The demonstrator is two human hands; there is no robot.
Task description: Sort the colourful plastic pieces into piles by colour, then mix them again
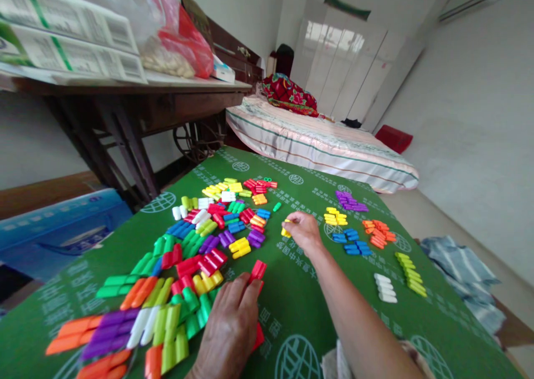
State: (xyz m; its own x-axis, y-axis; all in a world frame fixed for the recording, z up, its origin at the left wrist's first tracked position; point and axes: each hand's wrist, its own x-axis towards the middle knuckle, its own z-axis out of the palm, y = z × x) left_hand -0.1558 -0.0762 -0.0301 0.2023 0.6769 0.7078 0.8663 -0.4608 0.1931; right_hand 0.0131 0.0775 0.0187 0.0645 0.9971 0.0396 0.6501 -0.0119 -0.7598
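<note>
My right hand (303, 231) pinches a small yellow plastic piece (286, 230) over the middle of the green board (292, 306). Nearer to me, my left hand (231, 323) curls its fingers on red tube-like plastic pieces (258, 270), and more red shows beside its thumb. Left of both hands spreads a large mixed spread of such pieces, among them green pieces (203, 310), purple pieces (112, 331) and orange pieces (144, 292). On the right lie single-colour groups: yellow pieces (336, 216), blue pieces (357, 248) and white pieces (385, 288).
Further groups are purple (351, 201), orange (379, 233) and lime (410, 274). A table (200, 98) with boxes (70, 34) and a bag stands at the left. A blue box (62, 229) is below it. Behind the board is a bed (317, 139); a striped cloth (459, 279) lies right.
</note>
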